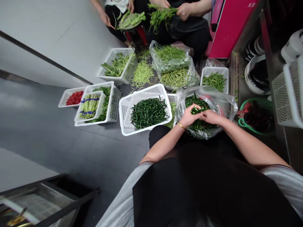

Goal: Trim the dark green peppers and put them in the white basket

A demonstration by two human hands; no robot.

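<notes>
My left hand (189, 115), with a gold bangle at the wrist, is closed around several green chili peppers (195, 110). Close against it, my right hand (210, 116) pinches with its fingertips; what lies in that pinch is too small to make out. Both hands are over a clear plastic bag (227, 102) that holds more green chilies and stands between my knees. Just left of the bag, a white perforated basket (125, 121) contains a heap of dark green chilies (149, 113).
Two people sit opposite, one with leafy greens (161, 17) in hand. White baskets hold greens (115, 64), red chilies (74, 98) and pods (215, 81). A bag of stems (174, 78) lies ahead. A green basin (254, 130) and a shelf stand at right.
</notes>
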